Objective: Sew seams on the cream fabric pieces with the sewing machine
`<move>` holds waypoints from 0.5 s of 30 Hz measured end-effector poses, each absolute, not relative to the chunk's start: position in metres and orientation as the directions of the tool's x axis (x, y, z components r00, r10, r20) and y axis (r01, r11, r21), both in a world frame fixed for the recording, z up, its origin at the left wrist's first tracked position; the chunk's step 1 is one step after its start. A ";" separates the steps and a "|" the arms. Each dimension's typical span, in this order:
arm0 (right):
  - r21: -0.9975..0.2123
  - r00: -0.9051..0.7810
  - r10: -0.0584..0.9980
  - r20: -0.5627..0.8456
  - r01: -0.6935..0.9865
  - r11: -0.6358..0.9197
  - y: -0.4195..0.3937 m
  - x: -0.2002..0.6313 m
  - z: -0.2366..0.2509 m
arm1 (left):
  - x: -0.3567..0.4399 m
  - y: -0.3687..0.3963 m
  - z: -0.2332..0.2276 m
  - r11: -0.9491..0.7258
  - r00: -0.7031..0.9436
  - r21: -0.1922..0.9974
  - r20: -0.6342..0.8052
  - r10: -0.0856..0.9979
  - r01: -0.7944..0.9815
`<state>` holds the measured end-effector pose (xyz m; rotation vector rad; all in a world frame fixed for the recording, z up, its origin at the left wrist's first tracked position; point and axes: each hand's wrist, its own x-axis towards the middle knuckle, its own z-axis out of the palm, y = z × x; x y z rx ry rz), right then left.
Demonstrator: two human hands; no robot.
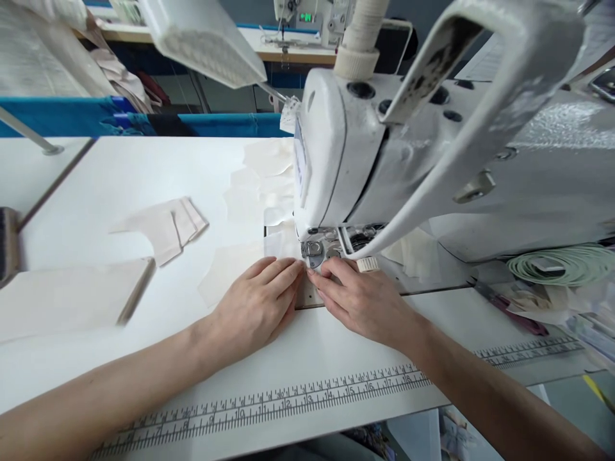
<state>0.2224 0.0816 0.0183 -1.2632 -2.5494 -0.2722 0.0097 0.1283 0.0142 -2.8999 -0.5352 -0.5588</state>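
Observation:
A white sewing machine (pixel 321 147) stands over the table, its presser foot (pixel 314 251) low above the metal needle plate (pixel 307 296). My left hand (pixel 257 298) rests left of the foot, its fingers closed and pressed together on a pale fabric piece (pixel 223 266) that shows from beneath it. From the other side, my right hand (pixel 358 298) has thumb and fingers pinched at the fabric just in front of the foot. The fingertips of both hands nearly meet there. They hide most of the fabric's edge and the needle point.
Cut pale pieces (pixel 166 227) and a fabric stack (pixel 72 294) lie left. More pale pieces (pixel 269 160) lie behind the needle area. A printed ruler (pixel 288 403) runs along the front edge. Thread snips (pixel 509 307) and coiled green cord (pixel 560 264) lie right. A lamp (pixel 202 38) hangs above.

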 end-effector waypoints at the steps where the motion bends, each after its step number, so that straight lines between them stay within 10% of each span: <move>1: 0.048 -0.572 0.750 0.333 0.804 0.592 0.083 0.222 0.019 | 0.010 0.130 0.014 -0.926 0.867 -0.067 0.383 0.320 0.371; 10: 0.142 -0.545 0.768 0.335 0.835 0.531 0.085 0.220 0.018 | 0.011 0.139 0.013 -0.913 0.855 -0.042 0.372 0.362 0.405; 15: -0.043 -0.385 0.772 0.505 0.883 0.468 0.090 0.229 0.011 | 0.012 0.143 0.010 -0.904 0.842 -0.015 0.370 0.392 0.427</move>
